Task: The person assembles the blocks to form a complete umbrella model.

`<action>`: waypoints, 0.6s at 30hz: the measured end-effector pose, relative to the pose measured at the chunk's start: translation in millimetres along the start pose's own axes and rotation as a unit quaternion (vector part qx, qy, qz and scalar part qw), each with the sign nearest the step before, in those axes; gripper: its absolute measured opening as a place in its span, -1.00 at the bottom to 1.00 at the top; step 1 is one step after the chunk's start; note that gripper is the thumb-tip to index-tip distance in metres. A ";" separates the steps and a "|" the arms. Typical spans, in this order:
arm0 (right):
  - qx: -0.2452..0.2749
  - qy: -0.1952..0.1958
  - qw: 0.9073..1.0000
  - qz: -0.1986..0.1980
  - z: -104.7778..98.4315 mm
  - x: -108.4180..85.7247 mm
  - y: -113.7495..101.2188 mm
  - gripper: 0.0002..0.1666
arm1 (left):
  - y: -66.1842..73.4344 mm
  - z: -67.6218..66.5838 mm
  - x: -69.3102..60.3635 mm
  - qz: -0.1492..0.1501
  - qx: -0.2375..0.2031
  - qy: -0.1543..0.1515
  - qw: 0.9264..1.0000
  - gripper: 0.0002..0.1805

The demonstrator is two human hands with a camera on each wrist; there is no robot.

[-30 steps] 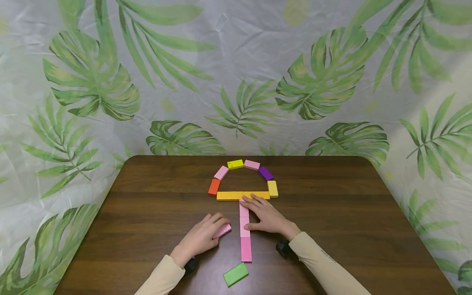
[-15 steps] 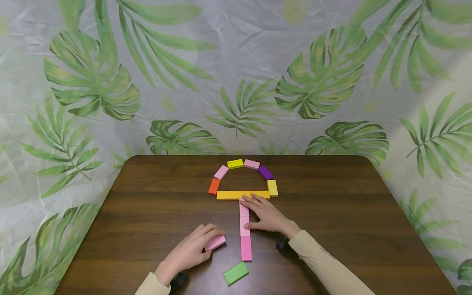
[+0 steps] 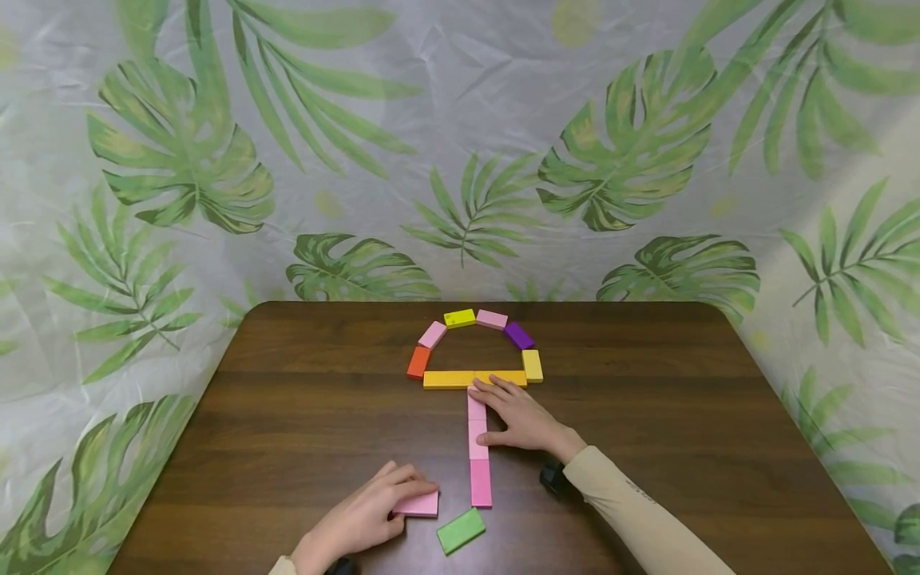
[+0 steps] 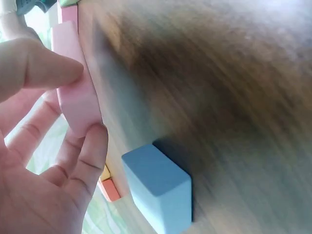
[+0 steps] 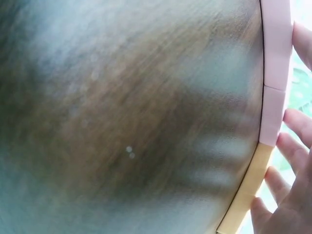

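Observation:
My left hand [image 3: 370, 507] pinches a pale pink block [image 3: 422, 504] low over the table, left of a vertical row of pink blocks. In the left wrist view, the thumb lies along one side of this block and fingertips press its other side. My right hand [image 3: 528, 419] rests with spread, fairly straight fingers on the row: its thumb touches a pale pink block [image 3: 477, 438], and its fingertips reach a second one [image 3: 476, 406] and the yellow-orange bar [image 3: 449, 380] above. A deeper pink block [image 3: 481, 483] ends the row at the near side.
Beneath the row's near end lies a green block [image 3: 461, 531], tilted. An arch of orange, pink, yellow and purple [image 3: 520, 335] blocks curves above the bar. In the left wrist view, a blue block [image 4: 158, 183] stands near the left hand. Leaf-patterned cloth [image 3: 460, 160] hangs behind the table.
My left hand has drawn the pale pink block toward the near edge and slightly left, turning it from a slant to nearly level. The right hand has stayed in place.

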State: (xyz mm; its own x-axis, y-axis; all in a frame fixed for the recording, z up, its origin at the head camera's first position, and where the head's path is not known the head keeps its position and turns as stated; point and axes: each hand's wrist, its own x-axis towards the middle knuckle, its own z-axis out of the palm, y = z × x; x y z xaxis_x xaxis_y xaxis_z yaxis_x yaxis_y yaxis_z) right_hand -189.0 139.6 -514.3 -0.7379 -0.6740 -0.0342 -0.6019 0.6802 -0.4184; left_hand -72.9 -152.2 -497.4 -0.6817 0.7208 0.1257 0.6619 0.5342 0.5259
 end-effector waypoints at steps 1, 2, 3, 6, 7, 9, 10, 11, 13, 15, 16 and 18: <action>0.001 0.001 1.000 -0.001 -0.4 -0.1 -0.3 -0.03 | 0.0 0.2 -0.7 0.005 0.002 0.002 1.000 -0.41; 0.001 0.002 1.000 -0.003 -0.8 -0.2 -0.7 -0.03 | 0.0 0.4 -1.4 0.009 0.005 0.005 1.000 -0.42; 0.002 0.002 1.000 -0.004 -1.2 -0.4 -1.1 -0.03 | 0.0 0.7 -1.9 0.014 0.008 0.008 1.000 -0.42; 0.000 0.001 1.000 -0.003 -2.1 -0.8 -1.7 -0.03 | -0.1 1.6 -3.0 0.023 0.015 0.010 1.000 -0.42; -0.001 0.001 1.000 -0.002 -2.0 -0.8 -1.6 -0.03 | -0.2 2.1 -3.3 0.025 0.018 0.011 0.999 -0.41; -0.003 0.003 1.000 -0.003 -1.6 -0.6 -1.3 -0.03 | -0.3 3.1 -4.3 0.029 0.022 0.012 0.999 -0.40; -0.003 0.005 1.000 -0.004 -1.1 -0.4 -0.9 -0.03 | -0.4 3.7 -5.0 0.030 0.023 0.012 0.999 -0.39; -0.004 0.008 1.000 -0.007 -0.3 -0.2 -0.3 -0.03 | -0.3 4.3 -5.8 0.031 0.025 0.013 0.999 -0.39; -0.001 0.014 1.000 -0.008 1.5 0.1 0.8 -0.03 | 0.0 5.0 -7.3 0.034 0.027 0.015 0.999 -0.40; 0.001 0.016 1.000 -0.007 2.7 0.4 1.7 -0.03 | 0.2 5.9 -8.8 0.038 0.026 0.015 0.999 -0.40; 0.001 0.015 1.000 -0.006 2.6 0.4 1.6 -0.03 | 0.6 6.2 -9.6 0.040 0.026 0.015 0.999 -0.40; 0.001 0.009 1.000 -0.001 1.8 0.3 1.1 -0.03 | 1.3 7.6 -10.9 0.047 0.028 0.018 0.998 -0.40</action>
State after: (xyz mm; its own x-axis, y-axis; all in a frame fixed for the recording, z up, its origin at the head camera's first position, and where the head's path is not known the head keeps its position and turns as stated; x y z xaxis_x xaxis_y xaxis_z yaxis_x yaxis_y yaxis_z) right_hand -189.3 139.6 -516.4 -0.7423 -0.6699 -0.0170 -0.6027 0.6785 -0.4199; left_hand -62.2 -156.0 -504.5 -0.6262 0.7526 0.2037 0.7390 0.4896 0.4628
